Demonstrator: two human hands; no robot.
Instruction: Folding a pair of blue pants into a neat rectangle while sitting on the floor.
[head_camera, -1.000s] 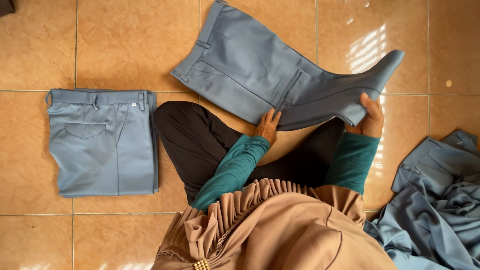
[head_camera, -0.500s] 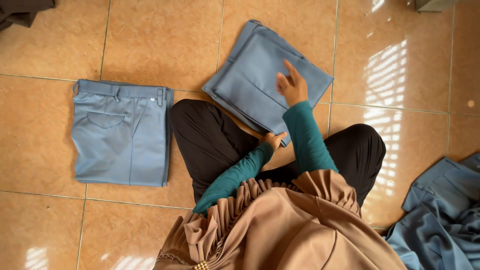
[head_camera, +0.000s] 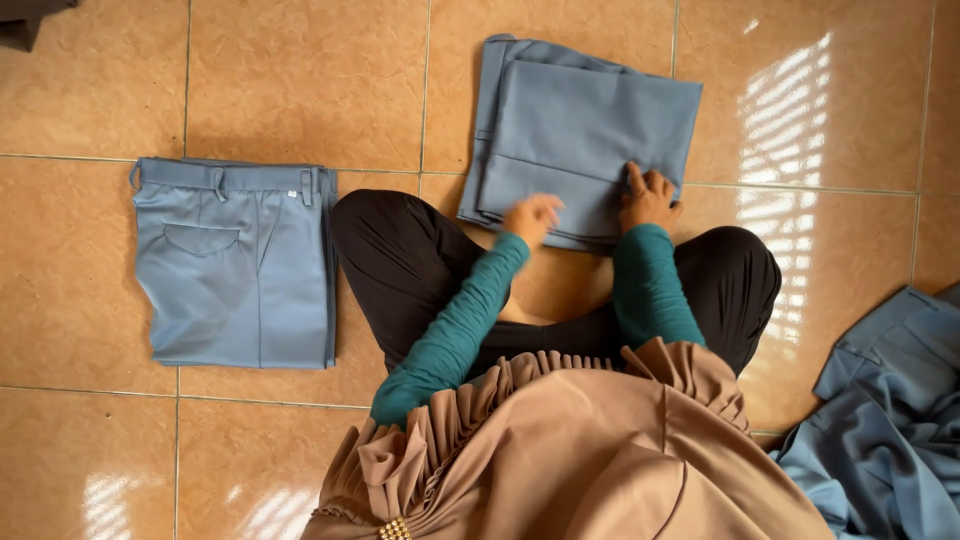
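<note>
Your right hand (head_camera: 650, 200) pressed flat, fingers spread, on the folded blue trousers (head_camera: 585, 135) at upper centre; your left hand (head_camera: 532, 216) hovered open, blurred. Soft, light cloth—probably best gripped at folded edges.

The person sat cross-legged, both arms reaching forward and down between the knees, in teal sleeves drawn to the wrists. The left hand (head_camera: 532, 217) was blurred, palm down with fingers loosely curled, its forearm angled up and to the right from the elbow. The right hand (head_camera: 648, 198) lay flat, palm down, fingers spread and pointing away from the body, the wrist slightly bent. The right forearm ran nearly straight ahead. The hands were near each other, not touching.
</note>
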